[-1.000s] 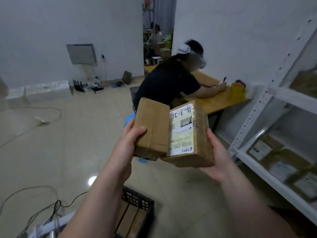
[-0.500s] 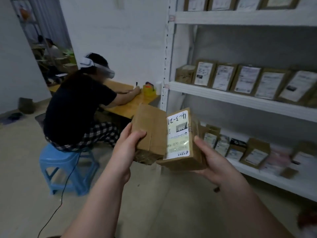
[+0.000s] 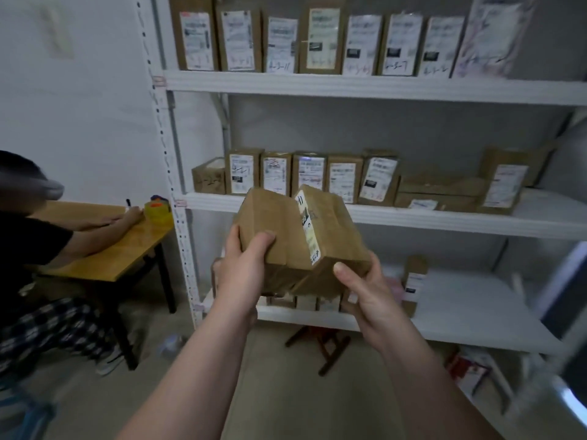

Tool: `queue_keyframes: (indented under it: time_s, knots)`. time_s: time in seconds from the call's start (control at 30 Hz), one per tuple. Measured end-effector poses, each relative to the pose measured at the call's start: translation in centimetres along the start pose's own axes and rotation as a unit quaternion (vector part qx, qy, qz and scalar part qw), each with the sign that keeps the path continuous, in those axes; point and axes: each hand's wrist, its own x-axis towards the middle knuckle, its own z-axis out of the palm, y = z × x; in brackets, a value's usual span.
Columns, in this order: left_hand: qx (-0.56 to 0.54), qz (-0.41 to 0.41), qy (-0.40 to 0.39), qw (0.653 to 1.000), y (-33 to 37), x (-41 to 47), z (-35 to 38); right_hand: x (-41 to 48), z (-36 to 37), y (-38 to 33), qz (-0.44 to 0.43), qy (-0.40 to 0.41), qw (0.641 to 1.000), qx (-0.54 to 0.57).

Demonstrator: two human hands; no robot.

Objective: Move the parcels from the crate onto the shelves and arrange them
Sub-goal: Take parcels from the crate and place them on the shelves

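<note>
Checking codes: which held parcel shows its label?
The right parcel, in the right hand: a white label runs along it. The left parcel, in the left hand, shows plain cardboard.

At nine o'clock a person (image 3: 28,249) in a black top and checked trousers sits at a wooden bench (image 3: 127,246), holding a black pen (image 3: 128,203) upright. A yellow container (image 3: 157,212) stands on the bench just beside the pen. Near six o'clock a dark wooden stool (image 3: 320,344) stands on the floor (image 3: 286,392).
</note>
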Motion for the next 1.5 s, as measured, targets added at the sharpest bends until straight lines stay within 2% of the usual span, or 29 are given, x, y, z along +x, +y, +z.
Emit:
queue_keyframes:
  time_s: [0.17, 0.3, 0.4, 0.57, 0.67, 0.73, 1.07, 1.13, 1.3, 1.4, 1.5]
  knots:
    - [-0.111, -0.05, -0.066, 0.99, 1.0, 0.2, 9.2, 3.4, -5.9, -4.7, -0.073, 0.008, 0.997, 0.018]
    - [-0.163, -0.102, -0.1, 0.976, 2.9, 0.1, 15.7, 5.3, -11.0, -8.7, -0.154, 0.045, 0.983, -0.094]
    - [-0.178, -0.144, -0.136, 0.964, 4.4, 1.0, 20.1, 6.5, -15.0, -11.3, -0.202, 0.068, 0.956, -0.2]
    - [-0.194, -0.209, -0.169, 0.943, 6.3, 2.2, 26.8, 8.1, -21.0, -15.3, -0.244, 0.11, 0.891, -0.367]
    - [-0.188, -0.216, -0.19, 0.939, 7.2, 2.8, 30.1, 8.9, -23.6, -16.8, -0.267, 0.155, 0.855, -0.417]
    - [-0.179, -0.212, -0.197, 0.94, 7.6, 3.3, 32.0, 9.4, -24.8, -17.6, -0.268, 0.176, 0.847, -0.424]
    - [-0.155, -0.116, -0.28, 0.94, 9.3, 5.3, 39.4, 12.5, -29.1, -19.3, -0.311, 0.302, 0.822, -0.37]
    - [-0.155, -0.088, -0.286, 0.942, 9.8, 6.0, 40.3, 13.6, -29.9, -20.0, -0.327, 0.327, 0.834, -0.302]
    - [-0.175, -0.016, -0.253, 0.951, 11.2, 10.1, 41.5, 16.1, -31.9, -22.8, -0.294, 0.327, 0.897, -0.043]
    - [-0.176, -0.001, -0.259, 0.95, 12.0, 12.0, 42.0, 17.2, -32.5, -24.6, -0.249, 0.322, 0.911, 0.064]
    - [-0.161, -0.004, -0.302, 0.94, 12.6, 13.3, 42.5, 18.1, -32.2, -26.0, -0.22, 0.298, 0.92, 0.127]
